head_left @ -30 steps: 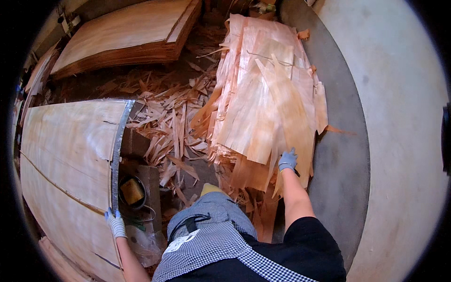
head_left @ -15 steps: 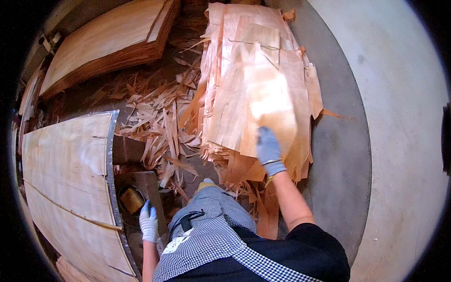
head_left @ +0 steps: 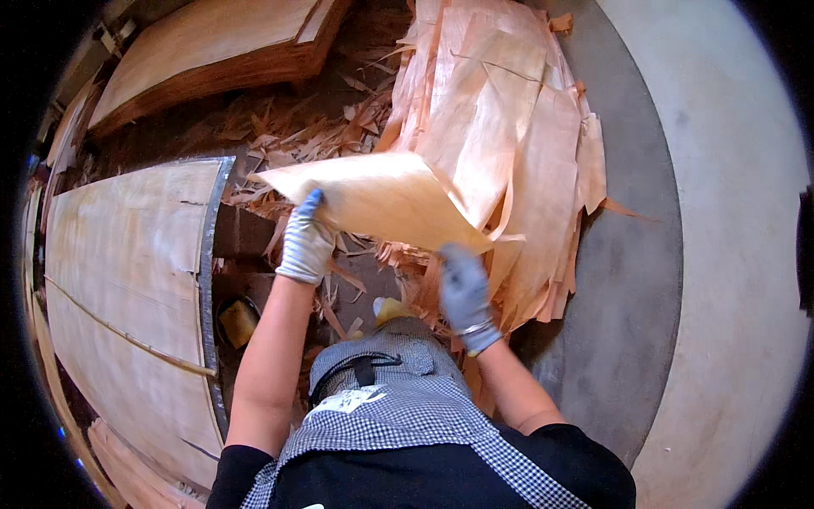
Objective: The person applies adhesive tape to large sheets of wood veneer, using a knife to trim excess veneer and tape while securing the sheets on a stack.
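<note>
A pale wood veneer sheet (head_left: 398, 199) is held up between my two gloved hands, its far edge curling. My left hand (head_left: 307, 242), in a white glove with blue fingertips, grips the sheet's near left edge. My right hand (head_left: 466, 293), in a grey glove and a little blurred, pinches its near right corner. Just beyond lies the stack of loose veneer sheets (head_left: 475, 110), ragged at the edges. To the left, a large veneer panel (head_left: 127, 271) has a dark edge strip and a thin wooden strip (head_left: 127, 327) lying across it.
Torn veneer scraps (head_left: 288, 144) cover the floor between the stacks. A thick stack of veneer (head_left: 203, 59) stands at the far left. Beside the panel is a dark round container (head_left: 239, 322) with a yellowish block in it. A pale surface (head_left: 729, 170) curves along the right.
My left hand has risen from beside the round container to the veneer. The sheet has been lifted off the stack and drawn left toward me by my right hand.
</note>
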Demonstrator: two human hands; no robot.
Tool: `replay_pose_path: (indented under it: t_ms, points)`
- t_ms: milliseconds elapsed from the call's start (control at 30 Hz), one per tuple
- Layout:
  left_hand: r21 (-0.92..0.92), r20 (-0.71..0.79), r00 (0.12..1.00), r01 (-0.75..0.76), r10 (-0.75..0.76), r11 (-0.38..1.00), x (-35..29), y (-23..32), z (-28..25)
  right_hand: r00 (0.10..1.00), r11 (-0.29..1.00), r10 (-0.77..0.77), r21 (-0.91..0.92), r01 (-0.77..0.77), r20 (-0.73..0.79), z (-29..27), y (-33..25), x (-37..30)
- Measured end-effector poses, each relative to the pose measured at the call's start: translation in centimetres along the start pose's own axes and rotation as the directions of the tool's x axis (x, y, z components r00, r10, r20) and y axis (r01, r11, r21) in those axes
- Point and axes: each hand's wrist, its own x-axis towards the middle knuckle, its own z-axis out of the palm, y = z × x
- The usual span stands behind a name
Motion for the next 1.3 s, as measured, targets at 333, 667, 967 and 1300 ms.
replay_pose_path:
  t_ms: [333, 667, 967, 1300]
  points:
    - [-0.072, -0.105, 0.976, -0.197, 0.189, 0.978, -5.5, 9.7, -2.8, 0.763, 0.907, 0.405, -0.330, -0.263, 0.504, 3.5, 21.4, 5.8]
    - [0.143, 0.017, 0.930, -0.366, 0.368, 0.920, -11.8, 16.0, -3.2, 0.734, 0.542, 0.114, 0.577, -0.611, 0.670, 7.6, -1.4, 7.4]
    - [0.547, 0.670, 0.348, -0.828, 0.655, -0.120, -15.5, 39.1, 0.8, 0.720, 0.610, -0.302, 0.707, -0.357, 0.624, 17.6, -20.9, 14.1]
    - [0.648, 0.029, 0.659, -0.585, 0.751, 0.488, -13.3, 44.5, -7.4, 0.622, 0.772, -0.383, 0.607, -0.190, 0.683, 29.1, -24.8, 19.8]
